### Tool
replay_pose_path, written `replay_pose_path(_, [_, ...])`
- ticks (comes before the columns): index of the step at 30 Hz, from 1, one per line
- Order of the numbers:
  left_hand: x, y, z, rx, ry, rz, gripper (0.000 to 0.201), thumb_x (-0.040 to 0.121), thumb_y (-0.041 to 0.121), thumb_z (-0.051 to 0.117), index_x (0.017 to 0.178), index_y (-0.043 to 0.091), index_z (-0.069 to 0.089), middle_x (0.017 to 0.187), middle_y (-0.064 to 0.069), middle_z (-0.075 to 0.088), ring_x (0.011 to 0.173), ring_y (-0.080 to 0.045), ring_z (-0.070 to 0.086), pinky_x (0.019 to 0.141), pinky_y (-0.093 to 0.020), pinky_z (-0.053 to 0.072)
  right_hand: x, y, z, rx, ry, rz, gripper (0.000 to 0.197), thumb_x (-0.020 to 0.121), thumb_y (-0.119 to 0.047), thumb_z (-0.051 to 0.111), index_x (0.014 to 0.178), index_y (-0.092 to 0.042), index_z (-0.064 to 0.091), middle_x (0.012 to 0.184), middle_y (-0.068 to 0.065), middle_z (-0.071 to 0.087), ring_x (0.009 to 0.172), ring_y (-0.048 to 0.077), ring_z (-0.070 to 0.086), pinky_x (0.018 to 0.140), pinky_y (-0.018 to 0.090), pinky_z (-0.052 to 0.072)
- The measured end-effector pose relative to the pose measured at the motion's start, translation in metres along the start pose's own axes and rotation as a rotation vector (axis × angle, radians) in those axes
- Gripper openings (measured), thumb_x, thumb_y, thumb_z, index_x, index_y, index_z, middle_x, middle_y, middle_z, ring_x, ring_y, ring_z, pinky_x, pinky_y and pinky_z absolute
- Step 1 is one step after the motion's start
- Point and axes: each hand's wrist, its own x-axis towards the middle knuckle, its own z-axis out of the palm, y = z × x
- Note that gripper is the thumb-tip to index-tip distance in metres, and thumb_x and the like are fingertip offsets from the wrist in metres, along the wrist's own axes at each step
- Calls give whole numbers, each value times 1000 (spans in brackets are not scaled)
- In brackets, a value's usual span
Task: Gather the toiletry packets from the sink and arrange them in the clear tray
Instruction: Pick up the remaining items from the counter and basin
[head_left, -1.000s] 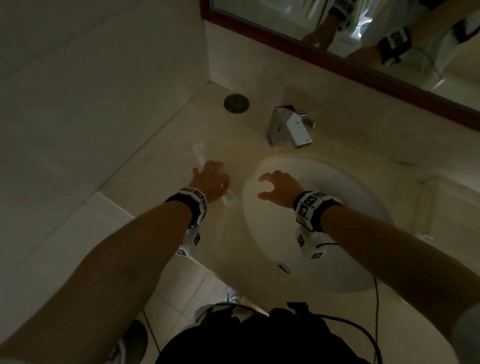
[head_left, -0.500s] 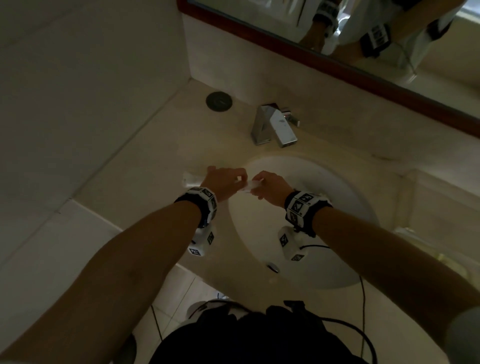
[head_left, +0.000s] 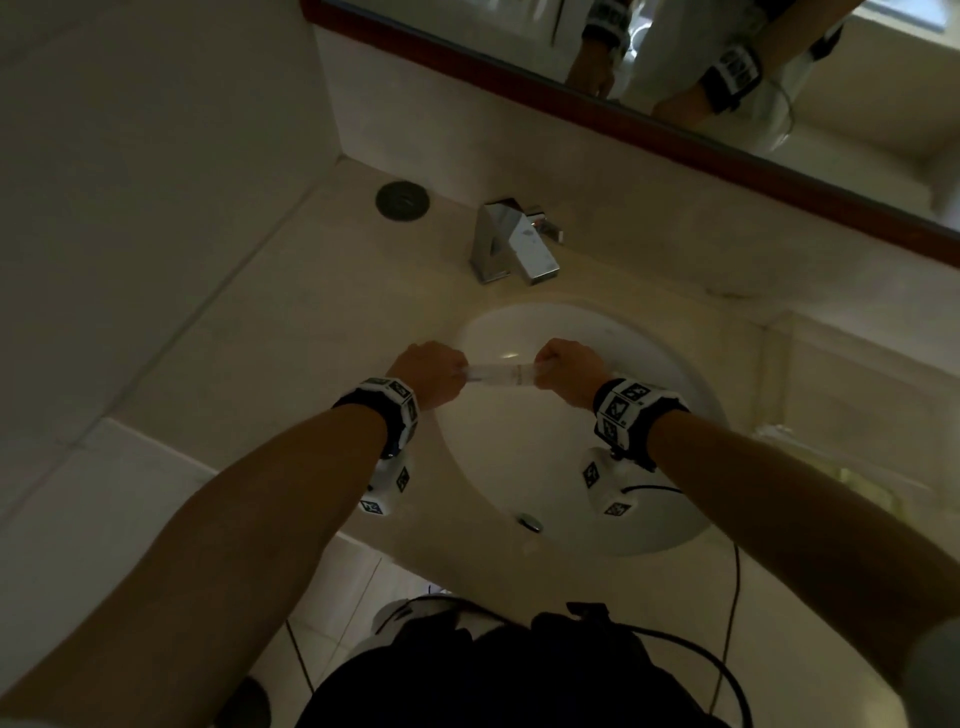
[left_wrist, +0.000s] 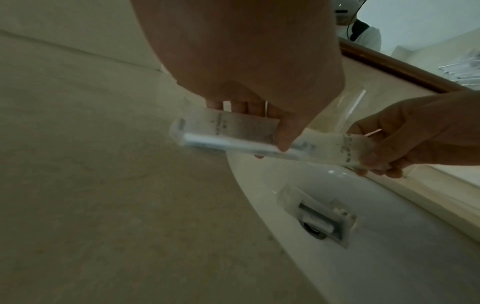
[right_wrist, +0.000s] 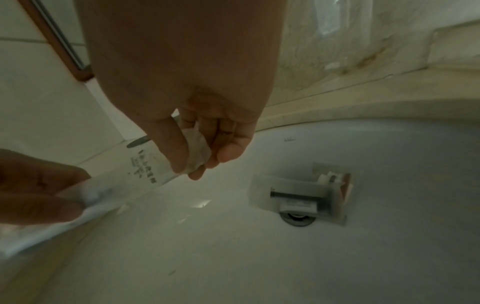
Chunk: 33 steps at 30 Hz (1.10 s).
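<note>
- My left hand (left_wrist: 249, 67) has its fingers (left_wrist: 285, 133) curled around one end of a long toiletry packet (left_wrist: 233, 137), thumb on top, pinching it flat.
- My right hand (right_wrist: 182, 98) pinches the other end, its fingers (right_wrist: 228, 150) closed on the crinkled seal, so the packet spans between both hands above the sink (head_left: 670, 525).
- I judge that gripping both ends keeps the floppy wrapper straight and level, ready to lay neatly in the tray.
- In the left wrist view a second wrapper seems to overlap the first; I cannot tell whether I am holding one or two.
- Another packet (right_wrist: 301, 197) lies at the bottom of the basin, right over the drain (right_wrist: 296, 221), so gathering is not finished.
- The faucet (head_left: 514, 241) stands behind the basin on the desk (head_left: 291, 338).
- The clear tray (head_left: 852, 483) appears to sit at my right, too dim to be sure.
</note>
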Motion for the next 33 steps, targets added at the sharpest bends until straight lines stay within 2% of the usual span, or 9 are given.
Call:
replay_pose_path(5, [6, 16, 6, -135, -34, 33, 28, 95, 26, 45, 107, 7, 62, 108, -13, 62, 96, -29, 59, 78, -33, 44, -12, 11, 0, 35, -64, 32, 30, 81, -10, 64, 109, -20, 66, 99, 4, 62, 94, 22, 59, 83, 32, 49])
replay_pose_path(8, [7, 24, 8, -122, -48, 76, 30, 95, 28, 46, 111, 7, 60, 111, -13, 60, 98, -30, 58, 80, -35, 44, -23, 17, -2, 21, -89, 15, 28, 82, -21, 67, 110, -18, 69, 110, 8, 66, 104, 25, 59, 95, 39, 48])
replay_pose_path(10, [7, 31, 8, -123, -50, 107, 29, 96, 28, 47, 112, 8, 60, 112, -14, 59, 99, -30, 58, 82, -36, 45, -30, 23, -3, 2, -75, -2, 28, 86, -28, 66, 111, -16, 69, 112, 8, 66, 105, 25, 59, 96, 41, 48])
replay_pose_path(13, [5, 47, 7, -126, -44, 136, 28, 95, 30, 47, 114, 14, 60, 111, -10, 61, 97, -26, 58, 82, -35, 46, -40, 33, -8, -64, -57, -24, 24, 90, -29, 60, 105, -13, 68, 101, 8, 64, 98, 26, 59, 89, 39, 48])
replay_pose_path(15, [3, 60, 7, -128, -55, 134, 28, 93, 32, 47, 116, 20, 57, 111, -6, 63, 94, -24, 59, 78, -32, 45, -49, 40, -12, -77, -42, -19, 14, 92, -27, 57, 91, -14, 64, 90, 7, 58, 88, 25, 56, 82, 37, 45])
replay_pose_path(18, [0, 77, 7, -117, -78, 127, 30, 91, 31, 48, 120, 26, 53, 112, -2, 63, 94, -24, 60, 79, -33, 46, -60, 55, -21, -77, -23, -15, 16, 92, -25, 54, 82, -13, 59, 83, 8, 55, 80, 23, 51, 73, 31, 39])
replay_pose_path(24, [-1, 116, 15, 36, -85, 149, 23, 93, 22, 44, 105, 13, 61, 104, -11, 65, 92, -28, 59, 74, -31, 40, -85, 99, -41, -18, -26, 15, 27, 91, -26, 59, 68, -14, 63, 75, 6, 60, 73, 21, 54, 65, 27, 40])
replay_pose_path(28, [-4, 150, 16, 63, -102, 232, 18, 91, 20, 51, 98, 11, 65, 98, -11, 66, 91, -30, 61, 71, -29, 39, -103, 128, -50, 31, -7, 30, 24, 90, -23, 61, 81, -3, 72, 76, 6, 62, 64, 13, 51, 58, 21, 38])
replay_pose_path(33, [-5, 188, 21, 96, -116, 310, 16, 89, 21, 56, 98, 12, 66, 97, -10, 65, 91, -29, 60, 73, -28, 39, -121, 163, -65, 21, 50, 54, 20, 89, -22, 60, 81, -8, 71, 79, 6, 64, 69, 17, 55, 59, 25, 41])
